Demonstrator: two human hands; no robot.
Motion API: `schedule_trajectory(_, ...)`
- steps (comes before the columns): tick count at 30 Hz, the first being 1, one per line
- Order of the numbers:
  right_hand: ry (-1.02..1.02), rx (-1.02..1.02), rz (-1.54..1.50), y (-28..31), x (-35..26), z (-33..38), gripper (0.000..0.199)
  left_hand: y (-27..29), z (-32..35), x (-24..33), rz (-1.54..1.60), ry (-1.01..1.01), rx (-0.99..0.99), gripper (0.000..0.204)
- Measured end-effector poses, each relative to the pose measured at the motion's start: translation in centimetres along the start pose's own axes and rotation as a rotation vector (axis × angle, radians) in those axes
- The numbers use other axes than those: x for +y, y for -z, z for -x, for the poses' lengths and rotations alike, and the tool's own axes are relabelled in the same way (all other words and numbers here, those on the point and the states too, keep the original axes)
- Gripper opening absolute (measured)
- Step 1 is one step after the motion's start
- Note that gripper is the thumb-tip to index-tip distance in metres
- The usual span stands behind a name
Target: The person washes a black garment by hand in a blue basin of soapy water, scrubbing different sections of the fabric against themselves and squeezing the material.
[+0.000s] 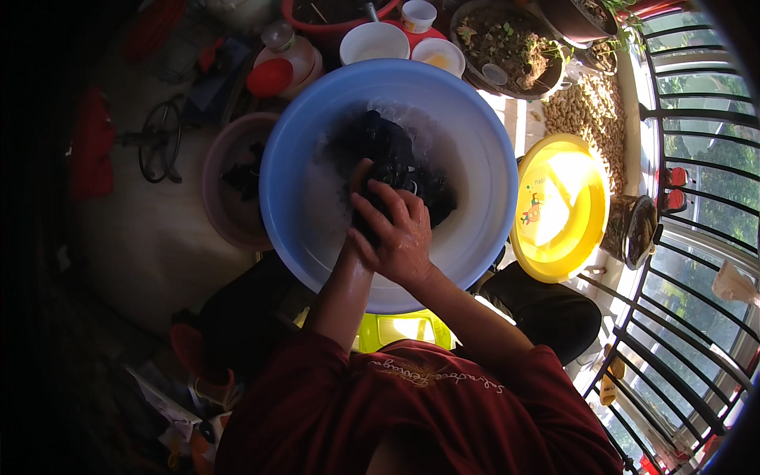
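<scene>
A large blue basin [275, 182] stands before me, holding cloudy water and a wet, bunched black cloth [388, 138]. A small white mark shows on the cloth. My right hand [401, 233] lies over the cloth and across my left, its fingers curled and gripping a fold. Beneath it, my left hand [362, 176] is mostly hidden; one raised finger shows beside the cloth, and the hand appears closed on it. Both hands look wet.
A yellow basin [591, 214] sits to the right, near a barred railing [701, 115]. On the left is a pinkish basin [218, 186] with dark cloth inside. White bowls [374, 41], a planter of soil [507, 47] and a heap of peanuts [582, 111] are beyond.
</scene>
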State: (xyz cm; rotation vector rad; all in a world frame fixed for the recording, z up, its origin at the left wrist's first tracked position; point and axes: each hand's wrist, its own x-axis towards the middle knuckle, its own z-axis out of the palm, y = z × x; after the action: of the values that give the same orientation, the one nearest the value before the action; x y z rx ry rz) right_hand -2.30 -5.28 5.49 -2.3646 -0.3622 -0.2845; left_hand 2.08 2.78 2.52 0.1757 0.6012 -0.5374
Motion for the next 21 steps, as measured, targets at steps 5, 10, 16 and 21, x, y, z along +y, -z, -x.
schedule_trajectory(5,-0.354,0.028,-0.099,-1.1,5.3,-2.3,0.034,1.9,-3.7,-0.3,-0.236,-0.328,0.236,0.035)
schedule_trajectory(10,-0.682,-0.016,-0.092,-1.8,13.7,-4.2,0.040,1.2,-4.4,-0.7,-0.279,-0.357,0.135,0.044)
schedule_trajectory(16,-0.422,-0.088,0.135,-3.4,12.0,-1.5,0.070,7.0,-8.9,3.4,-1.305,-0.698,0.392,0.057)
schedule_trajectory(21,-0.402,-0.357,0.257,-5.8,12.5,0.1,0.063,8.7,-10.8,3.5,-2.026,-0.659,0.505,0.056)
